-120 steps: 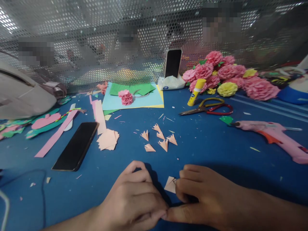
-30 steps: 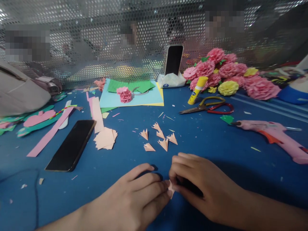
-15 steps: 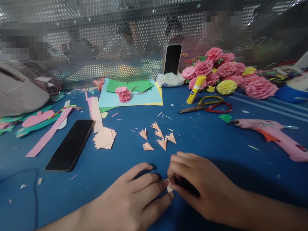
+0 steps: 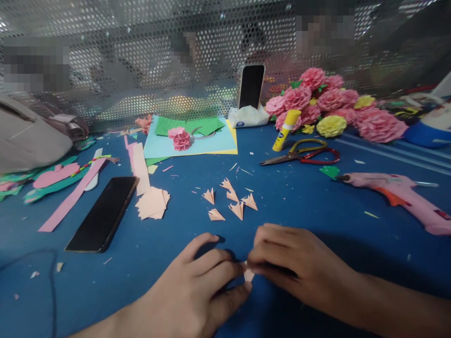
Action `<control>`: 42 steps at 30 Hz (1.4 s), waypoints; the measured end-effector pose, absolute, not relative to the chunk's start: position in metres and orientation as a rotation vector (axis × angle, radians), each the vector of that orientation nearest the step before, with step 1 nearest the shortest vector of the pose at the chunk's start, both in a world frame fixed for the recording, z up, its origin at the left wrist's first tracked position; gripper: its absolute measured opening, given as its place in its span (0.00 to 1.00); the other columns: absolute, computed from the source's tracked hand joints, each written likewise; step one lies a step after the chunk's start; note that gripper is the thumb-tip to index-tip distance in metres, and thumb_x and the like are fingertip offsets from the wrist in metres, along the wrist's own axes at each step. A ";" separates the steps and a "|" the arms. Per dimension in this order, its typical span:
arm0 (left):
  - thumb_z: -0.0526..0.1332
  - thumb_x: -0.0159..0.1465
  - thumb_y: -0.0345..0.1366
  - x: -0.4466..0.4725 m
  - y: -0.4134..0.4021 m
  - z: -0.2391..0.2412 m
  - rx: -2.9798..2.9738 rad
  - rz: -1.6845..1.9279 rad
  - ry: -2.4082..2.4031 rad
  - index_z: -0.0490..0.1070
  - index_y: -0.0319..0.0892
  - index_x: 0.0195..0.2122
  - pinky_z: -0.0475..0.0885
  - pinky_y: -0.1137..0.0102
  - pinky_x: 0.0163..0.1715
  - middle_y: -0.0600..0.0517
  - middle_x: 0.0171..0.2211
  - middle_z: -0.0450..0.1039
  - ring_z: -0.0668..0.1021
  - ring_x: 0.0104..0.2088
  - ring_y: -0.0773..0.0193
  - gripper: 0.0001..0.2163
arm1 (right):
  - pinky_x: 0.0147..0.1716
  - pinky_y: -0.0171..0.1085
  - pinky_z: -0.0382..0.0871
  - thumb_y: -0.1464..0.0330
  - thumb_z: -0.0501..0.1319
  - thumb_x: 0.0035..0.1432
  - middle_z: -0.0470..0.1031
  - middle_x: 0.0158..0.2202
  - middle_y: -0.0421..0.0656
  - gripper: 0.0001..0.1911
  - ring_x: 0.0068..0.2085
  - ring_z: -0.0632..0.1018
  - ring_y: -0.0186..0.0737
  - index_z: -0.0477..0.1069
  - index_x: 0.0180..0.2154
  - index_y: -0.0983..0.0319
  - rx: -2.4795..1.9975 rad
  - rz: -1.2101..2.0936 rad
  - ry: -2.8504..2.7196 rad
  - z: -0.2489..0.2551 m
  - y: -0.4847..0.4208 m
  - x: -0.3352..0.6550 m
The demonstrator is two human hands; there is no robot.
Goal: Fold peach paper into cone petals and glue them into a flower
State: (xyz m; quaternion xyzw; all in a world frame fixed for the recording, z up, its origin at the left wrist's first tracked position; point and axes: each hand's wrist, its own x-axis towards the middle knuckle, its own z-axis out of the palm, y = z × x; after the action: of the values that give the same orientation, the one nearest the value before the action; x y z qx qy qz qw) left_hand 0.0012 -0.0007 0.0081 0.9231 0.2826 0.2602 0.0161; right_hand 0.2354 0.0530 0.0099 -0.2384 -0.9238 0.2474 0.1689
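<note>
A small piece of peach paper shows between my two hands, low over the blue table. My left hand has its thumb and fingertips closed on the paper's left and lower edges. From the other side, my right hand pinches the upper right edge, its fingers curled together. Most of the paper is hidden by fingertips. Just beyond my hands lie several folded peach paper points. Left of those sits a stack of peach paper squares.
Scissors, a glue stick and a pink glue gun lie to the right, below pink paper flowers. A phone lies at left. Another phone stands before the perforated metal panel. Paper scraps dot the table.
My right hand has shifted slightly right and its fingers have closed flatter against the paper. My left hand keeps nearly the same place and grip.
</note>
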 end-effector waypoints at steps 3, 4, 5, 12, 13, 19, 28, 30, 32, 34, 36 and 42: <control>0.54 0.71 0.32 0.000 0.001 0.010 2.818 0.785 0.915 0.77 0.44 0.41 0.61 0.57 0.58 0.51 0.42 0.78 0.77 0.45 0.62 0.11 | 0.34 0.39 0.57 0.62 0.53 0.70 0.73 0.32 0.39 0.11 0.33 0.69 0.37 0.73 0.42 0.55 -0.405 0.516 -2.719 0.012 0.057 0.244; 0.54 0.71 0.33 0.001 0.001 0.011 2.803 0.781 0.933 0.77 0.45 0.41 0.62 0.58 0.58 0.51 0.41 0.77 0.77 0.45 0.63 0.10 | 0.34 0.39 0.57 0.61 0.52 0.70 0.74 0.32 0.39 0.13 0.33 0.69 0.38 0.73 0.44 0.55 -0.367 0.451 -2.743 0.014 0.058 0.246; 0.55 0.71 0.33 0.001 0.002 0.011 2.794 0.790 0.953 0.77 0.45 0.40 0.62 0.59 0.58 0.52 0.40 0.77 0.77 0.44 0.64 0.10 | 0.33 0.40 0.57 0.61 0.51 0.71 0.75 0.31 0.39 0.14 0.33 0.69 0.39 0.73 0.45 0.56 -0.345 0.393 -2.763 0.015 0.057 0.247; 0.55 0.71 0.33 0.006 0.004 0.016 2.814 0.834 1.001 0.76 0.49 0.46 0.66 0.63 0.56 0.55 0.37 0.79 0.78 0.43 0.67 0.11 | 0.31 0.44 0.54 0.72 0.51 0.67 0.74 0.25 0.41 0.14 0.28 0.68 0.41 0.75 0.35 0.62 -0.385 0.151 -2.766 0.024 0.046 0.241; 0.54 0.72 0.33 0.006 0.005 0.017 2.808 0.836 0.992 0.76 0.49 0.47 0.67 0.62 0.55 0.54 0.37 0.79 0.78 0.42 0.67 0.11 | 0.30 0.44 0.53 0.73 0.51 0.67 0.74 0.24 0.42 0.15 0.27 0.68 0.41 0.75 0.34 0.62 -0.389 0.145 -2.760 0.025 0.045 0.241; 0.53 0.72 0.33 0.008 0.004 0.022 2.823 0.746 0.933 0.77 0.44 0.45 0.66 0.62 0.56 0.52 0.41 0.79 0.78 0.43 0.65 0.12 | 0.28 0.42 0.52 0.73 0.52 0.66 0.73 0.24 0.42 0.14 0.27 0.67 0.39 0.74 0.31 0.63 -0.475 0.260 -2.727 0.021 0.046 0.243; 0.50 0.72 0.29 -0.008 0.009 0.017 3.172 0.477 0.879 0.70 0.38 0.56 0.56 0.56 0.62 0.48 0.59 0.70 0.72 0.53 0.57 0.15 | 0.30 0.31 0.60 0.74 0.54 0.67 0.69 0.22 0.39 0.15 0.26 0.68 0.30 0.77 0.32 0.65 -0.471 0.756 -2.333 0.018 0.067 0.246; 0.49 0.72 0.29 -0.011 0.014 0.015 3.146 0.391 0.920 0.66 0.37 0.59 0.55 0.54 0.62 0.46 0.61 0.68 0.70 0.56 0.55 0.17 | 0.30 0.31 0.61 0.75 0.55 0.66 0.70 0.22 0.40 0.14 0.26 0.69 0.30 0.77 0.31 0.65 -0.448 0.755 -2.323 0.019 0.065 0.246; 0.50 0.71 0.29 -0.011 0.018 0.015 3.096 0.356 0.946 0.64 0.37 0.61 0.55 0.53 0.62 0.45 0.61 0.67 0.69 0.57 0.55 0.18 | 0.30 0.31 0.61 0.74 0.55 0.66 0.72 0.23 0.40 0.14 0.26 0.69 0.31 0.77 0.31 0.65 -0.424 0.745 -2.335 0.019 0.063 0.245; 0.51 0.68 0.26 -0.010 0.021 0.016 3.007 0.355 0.969 0.64 0.39 0.61 0.54 0.52 0.62 0.45 0.60 0.68 0.69 0.57 0.55 0.20 | 0.30 0.32 0.61 0.74 0.55 0.66 0.74 0.23 0.41 0.15 0.26 0.70 0.32 0.77 0.31 0.64 -0.410 0.722 -2.349 0.019 0.062 0.245; 0.53 0.65 0.24 -0.010 0.022 0.018 2.900 0.366 1.011 0.66 0.43 0.59 0.53 0.49 0.62 0.47 0.59 0.69 0.69 0.57 0.55 0.22 | 0.30 0.33 0.61 0.72 0.54 0.67 0.74 0.23 0.41 0.16 0.26 0.70 0.32 0.77 0.30 0.64 -0.421 0.699 -2.364 0.019 0.061 0.245; 0.54 0.57 0.19 -0.007 0.018 0.025 2.791 0.411 1.054 0.68 0.47 0.57 0.53 0.47 0.59 0.47 0.60 0.66 0.69 0.57 0.54 0.27 | 0.29 0.32 0.61 0.68 0.53 0.68 0.72 0.21 0.41 0.19 0.26 0.70 0.32 0.78 0.28 0.64 -0.476 0.676 -2.402 0.020 0.062 0.245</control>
State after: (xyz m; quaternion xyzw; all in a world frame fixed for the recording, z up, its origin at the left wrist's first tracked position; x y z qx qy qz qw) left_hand -0.0068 0.0180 0.0254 0.9248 0.3493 0.1362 0.0651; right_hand 0.2448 0.0615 0.0200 -0.1789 -0.9031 0.2543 0.2962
